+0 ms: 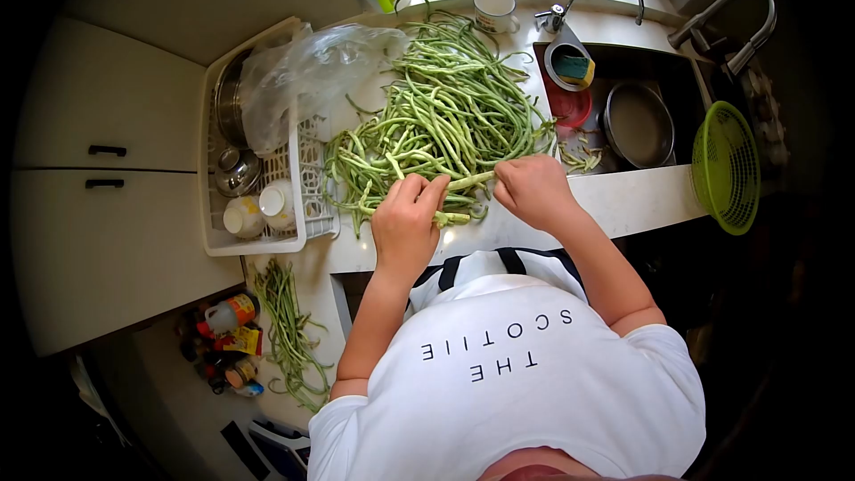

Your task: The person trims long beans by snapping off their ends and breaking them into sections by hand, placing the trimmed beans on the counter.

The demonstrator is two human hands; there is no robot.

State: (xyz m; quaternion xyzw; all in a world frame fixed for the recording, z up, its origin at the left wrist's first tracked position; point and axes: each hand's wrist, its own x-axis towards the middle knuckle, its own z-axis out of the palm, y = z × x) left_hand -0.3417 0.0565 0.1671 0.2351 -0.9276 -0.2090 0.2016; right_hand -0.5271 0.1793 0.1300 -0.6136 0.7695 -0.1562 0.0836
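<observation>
A large heap of long green beans (445, 98) lies on the white counter in front of me. At its near edge, my left hand (408, 214) is closed around green beans, and short bean ends stick out to the right below its fingers. My right hand (533, 189) is closed on the right end of a bean (470, 181) that stretches between both hands. The fingertips of the right hand are partly hidden. A smaller bunch of beans (289, 330) lies on the counter at the lower left.
A white dish rack (299, 142) with cups stands left, a clear plastic bag (312, 71) over it. At right are the sink (686, 80) holding a metal bowl (639, 125), and a green strainer (726, 167). A mug (494, 9) stands behind the heap; bottles (233, 313) are lower left.
</observation>
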